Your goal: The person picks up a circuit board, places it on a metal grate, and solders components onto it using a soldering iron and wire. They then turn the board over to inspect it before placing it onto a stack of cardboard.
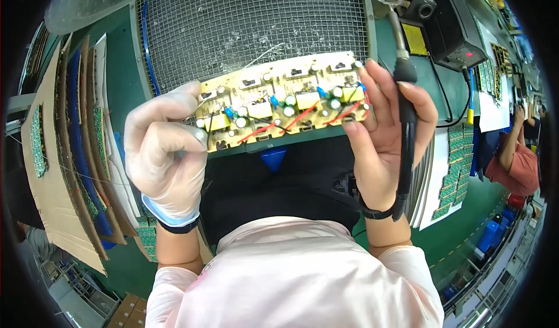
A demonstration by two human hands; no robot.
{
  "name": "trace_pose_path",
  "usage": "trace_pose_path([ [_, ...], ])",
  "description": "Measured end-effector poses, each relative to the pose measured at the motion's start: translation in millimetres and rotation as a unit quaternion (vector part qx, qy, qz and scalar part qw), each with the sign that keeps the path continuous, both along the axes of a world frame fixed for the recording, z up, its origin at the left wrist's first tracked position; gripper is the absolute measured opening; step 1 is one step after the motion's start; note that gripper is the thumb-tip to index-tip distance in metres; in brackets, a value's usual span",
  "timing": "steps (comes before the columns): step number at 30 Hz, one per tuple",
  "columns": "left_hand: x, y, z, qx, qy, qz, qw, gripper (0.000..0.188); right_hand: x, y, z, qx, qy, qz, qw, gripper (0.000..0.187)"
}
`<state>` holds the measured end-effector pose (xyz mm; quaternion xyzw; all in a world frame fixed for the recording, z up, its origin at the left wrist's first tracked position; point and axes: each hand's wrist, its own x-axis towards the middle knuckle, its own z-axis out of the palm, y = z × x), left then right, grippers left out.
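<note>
One gloved left hand [166, 136] and one bare right hand [384, 127] pinch the circuit board [283, 100], the right also carrying a soldering iron [406, 124], red wires [303, 115] already on, what's left unclear!

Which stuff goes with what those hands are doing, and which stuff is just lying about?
Goes with it:
cream circuit board, held by the gloved left hand and bare right hand
soldering iron, also in the right hand

Probably just lying about:
cardboard sheets on the left
green boards on the right
blue strip along the mesh
</note>
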<state>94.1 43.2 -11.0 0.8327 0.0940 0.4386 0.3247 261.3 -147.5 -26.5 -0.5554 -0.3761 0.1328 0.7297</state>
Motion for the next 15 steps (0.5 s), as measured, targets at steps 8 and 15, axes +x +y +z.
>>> trace_pose_path([
  [8, -7, -6, 0, 0.059, -0.034, 0.016, 0.998, 0.022, -4, -10, -2, 0.022, -0.015, -0.002, 1.0, 0.079],
  [15, -9, -11, 4, 0.084, -0.041, 0.02, 0.995, 0.021, -7, -11, -6, 0.031, 0.001, -0.003, 1.0, 0.078],
])
